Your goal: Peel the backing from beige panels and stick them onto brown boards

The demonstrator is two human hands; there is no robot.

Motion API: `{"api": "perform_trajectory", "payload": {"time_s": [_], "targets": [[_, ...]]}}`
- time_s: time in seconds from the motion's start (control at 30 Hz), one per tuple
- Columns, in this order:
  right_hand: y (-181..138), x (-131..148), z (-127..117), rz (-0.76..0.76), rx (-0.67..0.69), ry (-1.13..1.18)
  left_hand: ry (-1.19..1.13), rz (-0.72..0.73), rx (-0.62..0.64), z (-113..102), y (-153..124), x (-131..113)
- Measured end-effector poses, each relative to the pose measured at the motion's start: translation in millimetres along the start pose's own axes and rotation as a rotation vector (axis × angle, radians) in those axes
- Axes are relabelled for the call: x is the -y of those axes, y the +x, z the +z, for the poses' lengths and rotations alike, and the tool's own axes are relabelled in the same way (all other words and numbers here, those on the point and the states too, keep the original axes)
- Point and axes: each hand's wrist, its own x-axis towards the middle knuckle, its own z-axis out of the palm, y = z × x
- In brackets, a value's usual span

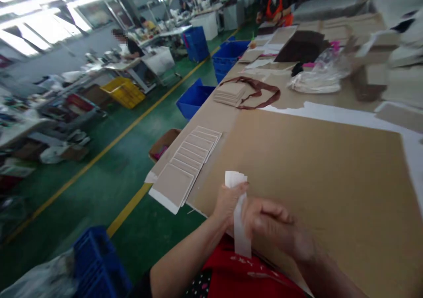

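Head view: pinching white strips (pixel 235 178) in left hand (pixel 227 203) near brown board (pixel 324 165); can't tell hold of right hand (pixel 269 221), curled, blurred. Might spill strips by pinching loosely.

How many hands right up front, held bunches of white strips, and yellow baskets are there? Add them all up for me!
Hands up front, left hand and right hand: 2
Bunch of white strips: 1
Yellow basket: 1
Total: 4

The table (pixel 216 117) bears a tan board (pixel 310 170), overlapping pale panels (pixel 188 165) and a brown strap (pixel 273 97)
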Motion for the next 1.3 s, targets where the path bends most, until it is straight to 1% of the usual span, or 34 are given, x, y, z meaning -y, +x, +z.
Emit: {"api": "perform_trajectory", "payload": {"time_s": [0.03, 0.07, 0.1, 0.13, 0.17, 0.23, 0.3, 0.33, 0.43, 0.53, 0.6, 0.7, 0.77, 0.83, 0.93, 1.0, 1.07, 1.17, 1.23, 1.3], "targets": [[21.9, -7.5, -2.6, 0.009, -0.036, 0.024, -0.01, 0.02, -0.003, -5.9, -3.6, 0.2], [39.3, -17.1, -5.0, 0.01, -0.132, 0.048, -0.023, 0.036, -0.001, -10.5, -7.7, 1.1], [51.9, -28.1, -7.4, 0.019, -0.206, 0.053, -0.032, 0.045, -0.003, -13.8, -12.0, 2.8], [59.7, -39.3, -9.5, 0.032, -0.247, 0.049, -0.037, 0.05, -0.013, -16.0, -16.3, 4.9], [63.6, -50.0, -11.1, 0.052, -0.249, 0.046, -0.038, 0.052, -0.028, -17.2, -20.2, 7.3], [64.3, -66.6, -12.1, 0.114, -0.153, 0.038, -0.027, 0.066, -0.055, -19.0, -26.7, 11.5], [63.1, -75.0, -9.8, 0.163, -0.037, 0.057, -0.012, 0.091, -0.048, -22.8, -30.4, 13.0], [63.9, -76.7, -7.9, 0.177, 0.0, 0.07, -0.005, 0.092, -0.033, -26.3, -31.4, 12.5], [73.7, -76.4, -0.3, 0.189, 0.019, 0.053, -0.007, 0.017, 0.021, -44.3, -30.9, 6.9], [90.7, -75.7, 12.2, 0.141, -0.013, -0.067, -0.066, -0.053, 0.071, -70.6, -23.5, -2.2], [103.5, -76.9, 26.6, 0.12, -0.038, -0.054, -0.115, -0.044, 0.08, -90.3, -13.0, -10.6], [124.2, -81.8, 59.5, 0.121, -0.09, 0.105, -0.188, -0.016, 0.046, -121.5, 9.9, -30.3], [138.3, -87.6, 87.7, 0.11, -0.141, 0.151, -0.221, -0.026, 0.022, -144.1, 26.2, -48.7], [150.7, -96.2, 119.3, 0.12, -0.189, 0.141, -0.238, -0.047, 0.007, -168.5, 40.4, -68.8], [163.5, -114.4, 168.4, 0.187, -0.213, 0.141, -0.25, -0.069, 0.005, -206.8, 56.0, -93.3], [168.6, -128.2, 197.4, 0.229, -0.235, 0.165, -0.261, -0.092, 0.027, -230.6, 62.6, -101.4], [172.1, -140.9, 219.7, 0.263, -0.304, 0.184, -0.266, -0.123, 0.049, -250.8, 66.8, -102.9], [176.7, -154.3, 237.0, 0.309, -0.432, 0.143, -0.289, -0.157, 0.062, -272.5, 71.1, -99.2], [181.1, -159.1, 239.3, 0.337, -0.474, 0.077, -0.322, -0.196, 0.044, -282.3, 74.6, -97.6], [187.1, -161.7, 238.2, 0.385, -0.486, 0.051, -0.355, -0.233, 0.014, -289.8, 79.0, -98.6]]}}
